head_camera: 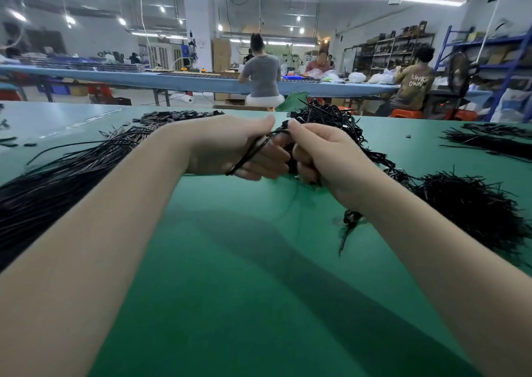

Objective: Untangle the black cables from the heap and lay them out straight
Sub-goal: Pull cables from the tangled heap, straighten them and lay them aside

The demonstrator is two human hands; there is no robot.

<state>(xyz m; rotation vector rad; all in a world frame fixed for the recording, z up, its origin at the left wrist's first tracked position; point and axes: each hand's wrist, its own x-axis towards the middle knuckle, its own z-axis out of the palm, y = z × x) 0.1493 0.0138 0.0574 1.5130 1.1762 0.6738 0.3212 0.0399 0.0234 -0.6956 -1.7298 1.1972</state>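
Running from the left hand [230, 149] up-right to the right hand [319, 152], a thin cable [250, 153] slants above the green surface [244, 261]. Both hands' fingers [296, 130] pinch it, just before the heap [331, 114].

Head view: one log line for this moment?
left hand: gripping cable | right hand: pinching same cable | heap: behind hands | straight cables: left on mat

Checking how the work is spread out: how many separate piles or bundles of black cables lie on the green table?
4: straightened bundle at left, tangled heap behind the hands, heap at right, bundle far right. More may lie outside the view.
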